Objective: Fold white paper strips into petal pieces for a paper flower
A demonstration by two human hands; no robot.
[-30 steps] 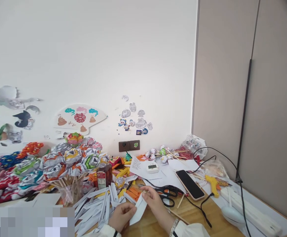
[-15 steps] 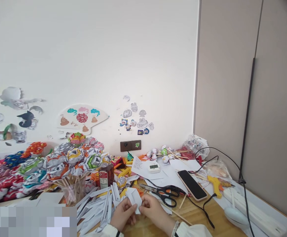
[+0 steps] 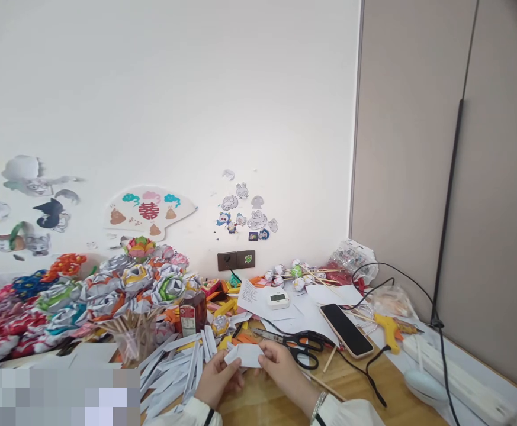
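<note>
A small folded piece of white paper [image 3: 247,356] is held level between both hands over the wooden table. My left hand [image 3: 218,377] pinches its left end, thumb on top. On its right end, the thumb and fingers of my right hand [image 3: 282,368] are closed. Many folded white paper strips [image 3: 176,373] lie in a heap beside my left hand. Just beyond my right hand lie black-handled scissors [image 3: 298,346], their blades pointing left.
Folded paper flowers [image 3: 107,290] pile up at the left, behind a cup of wooden sticks [image 3: 127,343]. A phone [image 3: 347,331], a yellow glue gun [image 3: 389,332], a power strip [image 3: 462,378] and black cables lie rightward. A white timer [image 3: 278,299] rests on papers.
The paper has turned from an upright, tilted position to lying sideways between my hands. My right hand has moved slightly up and right.
</note>
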